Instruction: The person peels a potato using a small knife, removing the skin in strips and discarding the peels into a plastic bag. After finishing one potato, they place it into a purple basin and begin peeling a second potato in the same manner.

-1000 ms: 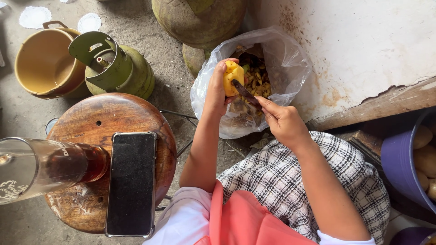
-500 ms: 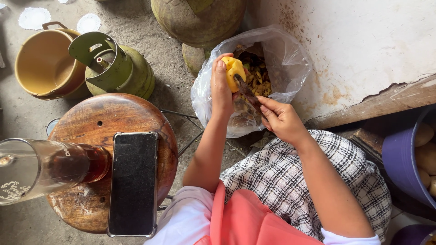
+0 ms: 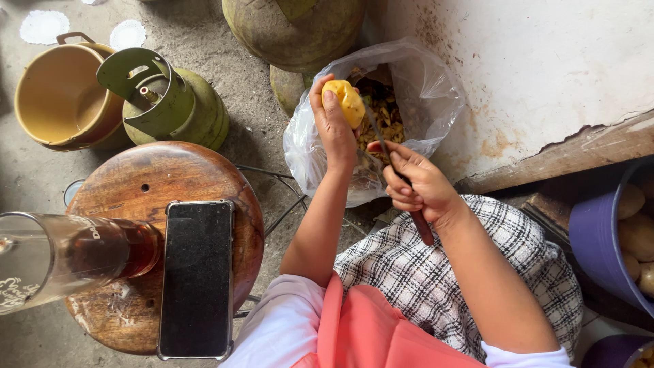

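My left hand (image 3: 332,123) holds a yellow peeled potato (image 3: 345,101) over an open clear plastic bag (image 3: 429,102) that holds peelings. My right hand (image 3: 417,182) grips a knife (image 3: 395,170) with a dark wooden handle. Its blade points up toward the potato, and my thumb rests along the blade. Both hands are above my lap, which is covered by a checked cloth (image 3: 436,279).
A round wooden stool (image 3: 129,197) at left carries a black phone (image 3: 196,276) and a glass of dark tea (image 3: 75,255). Behind it stand a green gas cylinder (image 3: 170,99) and a yellow pot (image 3: 58,95). A purple basin (image 3: 603,245) with potatoes sits at right.
My left hand has lifted the potato slightly and turned it. My right hand with the knife has drawn back down toward me along the potato.
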